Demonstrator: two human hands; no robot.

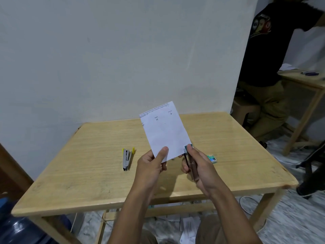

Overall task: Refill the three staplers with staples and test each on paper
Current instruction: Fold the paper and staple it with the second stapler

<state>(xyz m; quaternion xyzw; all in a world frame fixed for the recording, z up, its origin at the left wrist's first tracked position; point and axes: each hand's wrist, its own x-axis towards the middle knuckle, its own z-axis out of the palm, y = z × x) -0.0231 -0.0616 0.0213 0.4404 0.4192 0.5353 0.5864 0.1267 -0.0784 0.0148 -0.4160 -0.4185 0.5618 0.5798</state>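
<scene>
The left hand [151, 162] pinches the paper [165, 131] by its bottom edge; the right hand [198, 166] grips a dark stapler [190, 162] at the paper's lower right corner. Held unsupported in the air, the sheet could flex, so the staple may miss or crumple.

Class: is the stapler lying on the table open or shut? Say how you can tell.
Open. The stapler lies on the table with its two yellow-tipped arms spread in a V, joined only at the near end.

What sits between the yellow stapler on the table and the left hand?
In the head view, only bare table shows between the yellow stapler and the left hand, which holds the paper above the tabletop.
</scene>
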